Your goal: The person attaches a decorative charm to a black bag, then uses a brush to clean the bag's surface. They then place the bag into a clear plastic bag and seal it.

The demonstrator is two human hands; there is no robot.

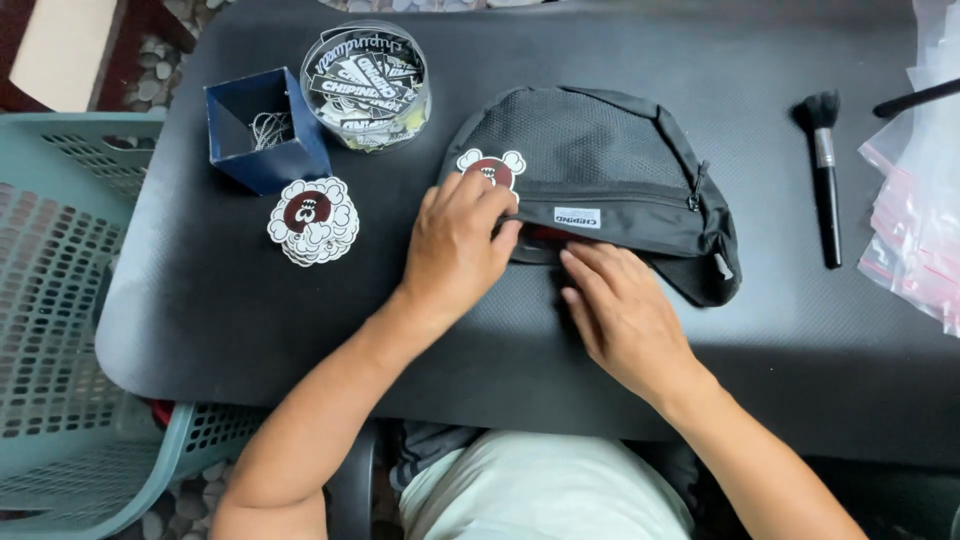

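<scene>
One black pouch bag (600,170) is laid flat at the middle of the dark table (200,310), with a zip along its front and a small white label sewn on. One cloud-shaped tag (490,168), white with a dark red centre, is seen at the bag's left end.

Two hands are recorded. The left hand (455,245) is laid palm-down on the bag's left end, its fingertips touching the tag; nothing is closed in it. The right hand (620,315) is pressed flat, fingers together, against the bag's lower edge; it is holding nothing.

Further items:
- one stack of cloud-shaped tags (313,220), left of the bag;
- one blue square box (262,130);
- one clear round tub (366,85) of labels;
- one black brush (825,175), to the right;
- a pile of clear bags (915,220), count not discernible;
- one green basket (60,300).
</scene>
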